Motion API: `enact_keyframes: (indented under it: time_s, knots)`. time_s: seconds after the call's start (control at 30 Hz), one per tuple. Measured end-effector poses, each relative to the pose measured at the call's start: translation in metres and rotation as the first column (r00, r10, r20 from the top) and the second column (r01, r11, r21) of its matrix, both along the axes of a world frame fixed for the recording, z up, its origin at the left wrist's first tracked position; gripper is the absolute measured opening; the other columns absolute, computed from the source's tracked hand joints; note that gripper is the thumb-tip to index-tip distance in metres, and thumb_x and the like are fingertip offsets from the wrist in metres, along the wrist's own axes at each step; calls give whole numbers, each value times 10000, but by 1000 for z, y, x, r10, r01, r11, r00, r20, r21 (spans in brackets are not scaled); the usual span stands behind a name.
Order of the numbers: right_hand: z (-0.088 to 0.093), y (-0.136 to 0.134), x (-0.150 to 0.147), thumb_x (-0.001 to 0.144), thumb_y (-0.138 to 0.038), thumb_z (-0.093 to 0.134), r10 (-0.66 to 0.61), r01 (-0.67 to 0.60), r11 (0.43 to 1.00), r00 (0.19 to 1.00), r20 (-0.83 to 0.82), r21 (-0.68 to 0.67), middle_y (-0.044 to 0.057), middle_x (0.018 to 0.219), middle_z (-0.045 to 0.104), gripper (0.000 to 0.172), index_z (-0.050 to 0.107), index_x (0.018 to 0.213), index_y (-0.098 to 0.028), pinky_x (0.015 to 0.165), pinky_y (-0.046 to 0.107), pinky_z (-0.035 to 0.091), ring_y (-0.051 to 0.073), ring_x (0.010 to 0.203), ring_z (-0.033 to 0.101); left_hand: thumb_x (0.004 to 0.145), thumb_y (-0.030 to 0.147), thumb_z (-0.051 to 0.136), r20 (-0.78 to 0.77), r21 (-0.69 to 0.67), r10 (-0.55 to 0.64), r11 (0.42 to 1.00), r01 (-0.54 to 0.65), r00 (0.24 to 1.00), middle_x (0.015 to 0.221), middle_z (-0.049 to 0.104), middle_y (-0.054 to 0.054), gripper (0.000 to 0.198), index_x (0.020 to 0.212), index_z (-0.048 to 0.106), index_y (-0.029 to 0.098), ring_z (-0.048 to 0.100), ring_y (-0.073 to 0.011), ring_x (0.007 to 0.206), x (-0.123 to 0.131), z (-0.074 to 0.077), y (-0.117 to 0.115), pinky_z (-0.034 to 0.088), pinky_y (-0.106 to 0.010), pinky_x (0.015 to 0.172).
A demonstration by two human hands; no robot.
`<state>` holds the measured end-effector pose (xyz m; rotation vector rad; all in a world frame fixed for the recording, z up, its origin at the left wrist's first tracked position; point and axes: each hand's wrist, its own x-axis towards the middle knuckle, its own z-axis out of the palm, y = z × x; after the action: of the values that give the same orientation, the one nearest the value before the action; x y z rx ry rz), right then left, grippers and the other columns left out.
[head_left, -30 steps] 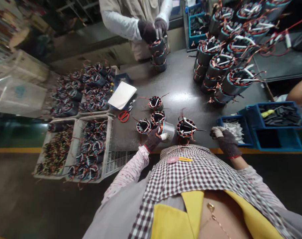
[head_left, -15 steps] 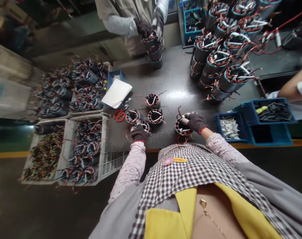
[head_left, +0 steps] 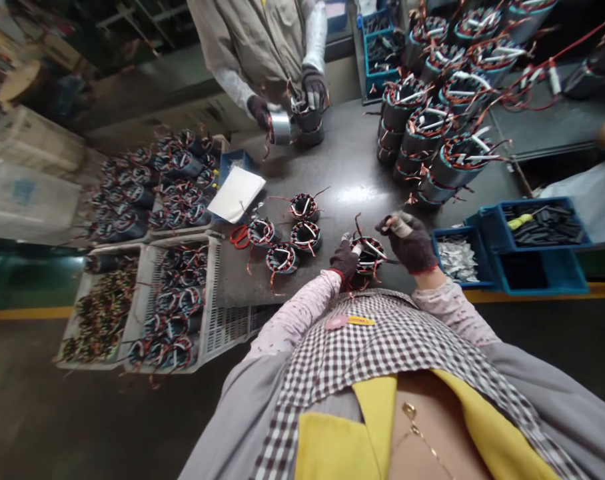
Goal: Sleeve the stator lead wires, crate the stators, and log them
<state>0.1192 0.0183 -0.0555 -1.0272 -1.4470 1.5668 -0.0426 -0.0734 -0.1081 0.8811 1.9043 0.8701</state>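
Observation:
A wound motor stator (head_left: 368, 248), a ring with red, black and white wires around its rim, stands on the table before me. My left hand (head_left: 345, 259), in a dark glove with pale fingertips, is closed on its left rim. My right hand (head_left: 411, 241), gloved likewise, is raised just right of the stator, its fingers curled together; whatever they pinch is too small to make out. To the left, several more stators stand upright, among them one close to me (head_left: 281, 259) and another (head_left: 305, 237) behind it.
Red-handled scissors (head_left: 239, 236) and a white paper pad (head_left: 236, 194) lie left. Crates (head_left: 210, 293) of stators stand beyond. At right are blue bins, one with white pieces (head_left: 456, 259), and stacked stators (head_left: 452, 167). Across the table, a co-worker's gloved hands (head_left: 313, 85) handle stators.
My left hand has left the stators on the left and moved right onto the one before me. My right hand has come off its rim and lifted rightward. The co-worker now holds a separate stator.

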Motion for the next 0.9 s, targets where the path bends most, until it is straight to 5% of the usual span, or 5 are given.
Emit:
enact_keyframes:
  time_s: [0.17,0.3,0.43,0.6,0.9]
  knots:
    - [-3,-7,8,824,-616,859,118,-111,985,992,43,-132,28,865,779,410,717,935,-247,786,384,603,205,766,671,1005,246,758,-306,100,-286,939,330,908,1548,740,-153,432,1436,778,224,664,-328,1488,-37,35,-5,476,-473,1326]
    - [-29,-15,3,822,-482,802,162,-130,979,964,209,-159,26,860,786,286,734,895,-214,799,352,598,200,808,675,895,209,845,-256,-170,-788,607,776,560,1312,855,-83,383,1272,855,273,763,-335,1324,-55,66,21,545,-443,1226]
    - [-42,-14,-1,844,-480,811,167,-125,972,964,209,-198,16,822,771,295,730,918,-206,754,311,583,183,775,663,853,214,902,-262,-415,-909,410,812,324,1205,867,-131,423,1271,842,237,810,-359,1201,-46,80,46,591,-434,1112]
    - [-46,-17,-4,886,-429,847,166,-138,967,979,120,-215,12,817,776,257,745,924,-196,761,281,587,174,790,685,1046,268,733,-386,-493,-914,323,808,129,1445,792,-206,593,1627,628,213,762,-368,1372,-40,78,31,604,-439,1141]
    - [-59,-12,-12,900,-401,868,84,-66,978,993,85,-197,-2,794,750,236,759,904,-191,738,261,541,159,776,668,1066,295,711,-326,-577,-945,178,797,-25,1461,805,-105,407,1465,789,315,755,-341,1382,-28,80,41,600,-436,1154]
